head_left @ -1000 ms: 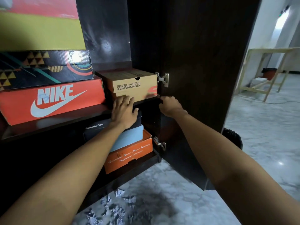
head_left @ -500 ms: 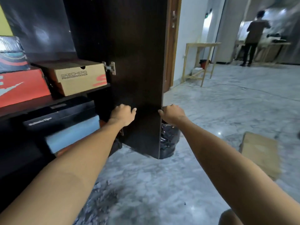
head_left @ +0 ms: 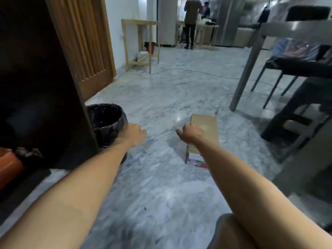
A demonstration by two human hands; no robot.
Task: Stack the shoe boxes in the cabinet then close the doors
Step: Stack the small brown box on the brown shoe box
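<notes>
A brown cardboard shoe box (head_left: 204, 126) lies on the marble floor ahead, a colourful label on its near end. My right hand (head_left: 191, 134) hovers over the box's near left part, fingers loosely curled, holding nothing. My left hand (head_left: 133, 132) reaches out over the floor beside the bin, fingers loosely bent and empty. The dark open cabinet door (head_left: 45, 87) fills the left. An orange shoe box (head_left: 9, 166) shows at the cabinet's bottom left edge.
A black-lined waste bin (head_left: 106, 117) stands against the cabinet door. A grey table (head_left: 251, 65) and dark chairs (head_left: 296, 69) stand on the right. A wooden door (head_left: 89, 42), a wooden frame table (head_left: 140, 42) and a standing person (head_left: 191, 22) are farther back. My knee (head_left: 231, 230) shows bottom right.
My view has swung right, away from the cabinet shelves to the floor. Both hands left the cabinet door and moved out toward the brown box on the floor.
</notes>
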